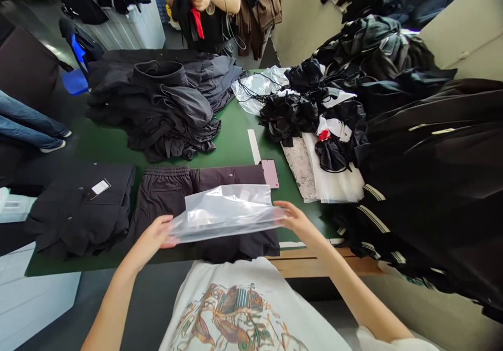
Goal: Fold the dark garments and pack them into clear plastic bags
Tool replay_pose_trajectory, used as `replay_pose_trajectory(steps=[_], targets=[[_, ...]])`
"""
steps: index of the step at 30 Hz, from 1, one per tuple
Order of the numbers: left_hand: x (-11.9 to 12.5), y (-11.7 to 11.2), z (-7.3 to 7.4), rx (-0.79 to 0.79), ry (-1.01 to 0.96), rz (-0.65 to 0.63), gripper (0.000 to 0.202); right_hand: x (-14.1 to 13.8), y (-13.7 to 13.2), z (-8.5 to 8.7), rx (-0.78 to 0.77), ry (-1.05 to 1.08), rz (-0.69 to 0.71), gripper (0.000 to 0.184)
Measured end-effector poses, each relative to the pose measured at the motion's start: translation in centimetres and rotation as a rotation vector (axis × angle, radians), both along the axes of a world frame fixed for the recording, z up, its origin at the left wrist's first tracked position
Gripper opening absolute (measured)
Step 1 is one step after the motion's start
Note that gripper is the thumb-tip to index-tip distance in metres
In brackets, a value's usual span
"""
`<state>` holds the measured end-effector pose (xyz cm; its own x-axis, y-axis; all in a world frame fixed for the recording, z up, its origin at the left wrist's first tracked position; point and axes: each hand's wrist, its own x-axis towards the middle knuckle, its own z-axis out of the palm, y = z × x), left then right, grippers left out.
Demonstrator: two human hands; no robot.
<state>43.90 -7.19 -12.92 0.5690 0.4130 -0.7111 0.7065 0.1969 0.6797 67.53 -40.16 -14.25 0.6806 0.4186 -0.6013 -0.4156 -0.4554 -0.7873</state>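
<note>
Plastic bag [226,212]: long axis runs from left hand [159,232] to right hand [297,220], fingers clamped on both ends (neither hand nearer).

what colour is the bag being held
The bag is clear, slightly whitish, best seen in the head view.

Both arms [128,264] forward, fingers [168,230] pinched

Clear bag [226,217] partly hid the dark garment [231,175]
Tag [100,187] was too small to read; top edge cropped a co-worker [215,30]
</note>
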Motion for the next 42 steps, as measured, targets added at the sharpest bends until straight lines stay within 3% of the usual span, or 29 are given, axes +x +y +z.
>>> replay_pose_trajectory(steps=[3,7,10,12,13,15,17,19,20,23,27,30,34,39,42], targets=[[6.0,2.7,2.6,0.071,-0.237,0.11,0.051,5.4,3.6,2.7,0.154,-0.217,-0.034,0.048],[14.3,7.3,7.6,0.261,-0.59,0.217,0.03,14.1,9.2,7.9,0.279,-0.566,0.022,0.042],[17.5,9.1,10.5,0.513,-0.879,0.196,0.021,18.1,11.5,10.9,0.405,-0.911,0.055,0.037],[18.2,9.3,10.7,0.655,-0.983,0.148,0.022,19.2,11.9,11.2,0.475,-1.029,0.026,0.042],[18.3,9.1,10.1,0.705,-0.998,0.141,0.026,19.5,11.9,10.7,0.498,-1.043,-0.014,0.048],[18.5,8.6,7.3,0.744,-0.964,0.191,0.037,19.7,11.8,8.1,0.499,-0.975,-0.114,0.061],[19.1,7.8,2.9,0.675,-0.856,0.324,0.051,20.0,11.7,4.0,0.455,-0.752,-0.19,0.062],[19.9,7.0,-2.2,0.459,-0.709,0.489,0.06,20.5,11.9,-0.8,0.418,-0.418,-0.193,0.049],[20.4,6.6,-4.7,0.347,-0.632,0.54,0.055,20.7,12.0,-3.3,0.416,-0.281,-0.185,0.043],[21.4,5.4,-11.4,0.226,-0.493,0.406,0.041,21.2,12.3,-10.1,0.436,-0.096,-0.176,0.033],[22.1,4.9,-17.2,0.365,-0.401,0.237,0.035,21.6,12.3,-16.8,0.347,-0.251,-0.011,0.026],[22.6,6.2,-19.9,0.43,-0.321,0.196,0.029,22.3,12.8,-19.6,0.214,-0.45,0.114,0.023],[23.4,8.7,-21.9,0.414,-0.217,0.098,0.025,23.9,13.4,-21.2,0.059,-0.479,0.229,0.021],[24.5,9.1,-21.9,0.162,-0.232,-0.054,0.029,25.2,13.0,-21.3,0.044,-0.178,0.271,0.027],[24.7,8.8,-21.2,-0.085,-0.215,-0.037,0.037,25.5,12.6,-20.9,0.07,0.052,0.213,0.027]])
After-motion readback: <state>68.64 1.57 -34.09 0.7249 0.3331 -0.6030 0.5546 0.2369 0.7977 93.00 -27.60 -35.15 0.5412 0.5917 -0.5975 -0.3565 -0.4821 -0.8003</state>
